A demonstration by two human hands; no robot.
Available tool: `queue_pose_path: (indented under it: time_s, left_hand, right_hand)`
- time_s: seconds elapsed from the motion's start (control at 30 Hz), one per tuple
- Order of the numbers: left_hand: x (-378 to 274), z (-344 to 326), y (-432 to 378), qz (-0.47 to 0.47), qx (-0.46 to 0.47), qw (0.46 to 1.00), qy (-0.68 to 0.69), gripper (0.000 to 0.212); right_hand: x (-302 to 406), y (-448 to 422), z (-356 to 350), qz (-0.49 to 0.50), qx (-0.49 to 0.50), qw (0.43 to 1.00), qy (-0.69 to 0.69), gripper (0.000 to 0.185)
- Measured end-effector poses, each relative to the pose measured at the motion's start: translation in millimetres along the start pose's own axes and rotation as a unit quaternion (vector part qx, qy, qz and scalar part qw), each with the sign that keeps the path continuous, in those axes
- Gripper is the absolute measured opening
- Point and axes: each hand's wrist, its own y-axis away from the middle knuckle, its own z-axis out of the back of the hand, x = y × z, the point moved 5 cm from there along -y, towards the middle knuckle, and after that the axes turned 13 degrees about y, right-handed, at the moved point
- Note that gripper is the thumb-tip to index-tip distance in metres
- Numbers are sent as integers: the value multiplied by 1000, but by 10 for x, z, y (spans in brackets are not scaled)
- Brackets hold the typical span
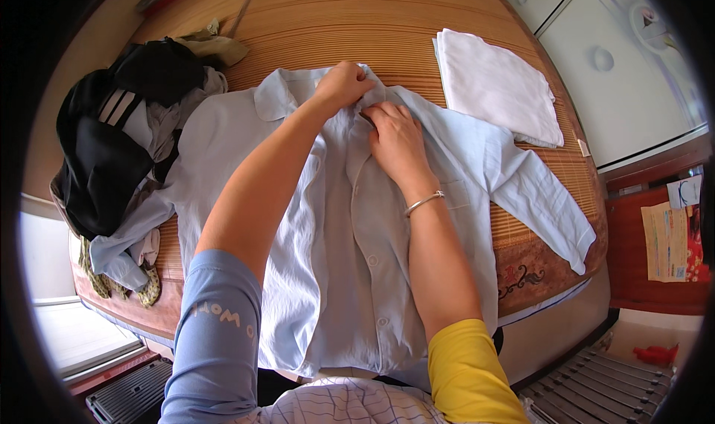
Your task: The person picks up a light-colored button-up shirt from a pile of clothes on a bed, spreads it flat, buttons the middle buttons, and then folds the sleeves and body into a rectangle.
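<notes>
A light blue button-front shirt (223, 128) lies spread out on a bed's bamboo mat (346, 21), its collar away from me and its front partly apart. My left hand (344, 86) reaches across to the right side of the collar, its fingers closed on the fabric there. Just below it and to the right, my right hand (397, 136) holds the upper front edge near the collar, its fingertips partly hidden by the cloth. One sleeve stretches out to the right; the other runs down to the left beside a clothes pile.
A pile of dark and grey clothes (106, 161) sits at the left. Folded white cloth (494, 83) lies at the upper right of the mat. A white cabinet (625, 72) and a red cabinet (631, 251) stand to the right, a slatted rack (597, 390) at the lower right.
</notes>
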Motion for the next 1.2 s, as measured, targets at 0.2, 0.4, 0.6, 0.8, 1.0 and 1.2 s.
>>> queue_pose_path:
  time_s: [0.2,0.4,0.6,0.8,1.0,1.2]
  left_hand:
    - [-38,-8,0,-20,-25,999,-21,30]
    - [124,53,-64,-33,-72,994,69,31]
    - [107,1037,476,-108,-306,946,9,21]
    - [458,1044,967,-120,-230,966,1,18]
    - [-99,877,1679,-45,-52,995,-69,13]
    - [-438,372,2082,-149,-3,983,-106,16]
  right_hand:
    - [22,10,28,-2,3,1000,-19,33]
    - [25,8,-22,-8,16,1000,-12,29]
    - [-53,16,-8,-37,-5,999,-35,19]
    - [-50,3,-67,-25,-20,997,-67,21]
    - [-164,-77,163,-62,-51,991,-104,11]
    - [-74,-13,86,-102,288,910,-279,18]
